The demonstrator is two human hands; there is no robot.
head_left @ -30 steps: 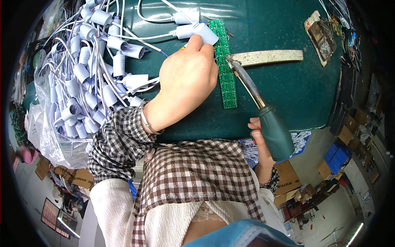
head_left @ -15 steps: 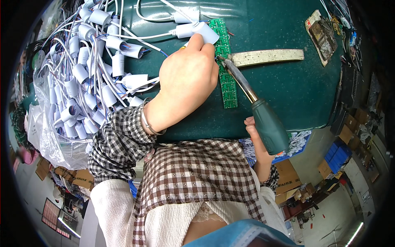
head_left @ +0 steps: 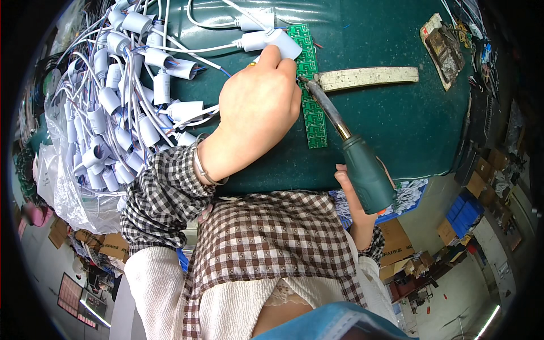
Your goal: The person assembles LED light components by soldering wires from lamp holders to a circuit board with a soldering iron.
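My left hand (head_left: 258,107) is closed over the left edge of a green circuit board strip (head_left: 315,122). Its fingertips point down, so what they pinch is hidden. A white lamp socket (head_left: 285,45) with a cable lies just beyond its knuckles, beside the top of the board. In my right hand (head_left: 354,195) is a soldering iron (head_left: 365,175) with a dark green handle, slanting up to the left. The iron's tip meets the board's middle, close to my left fingertips. A pale, slightly curved strip (head_left: 368,78) runs right from the board.
A big heap of white lamp sockets with cables (head_left: 110,102) covers the left of the green table (head_left: 385,130), with clear plastic (head_left: 76,198) beneath. A worn tray with dark residue (head_left: 445,51) lies at the far right. Below the table's right edge is a blue crate (head_left: 416,198).
The soldering iron's handle has tilted slightly left, along with my right hand. Its tip stays on the board. My left hand has hardly moved.
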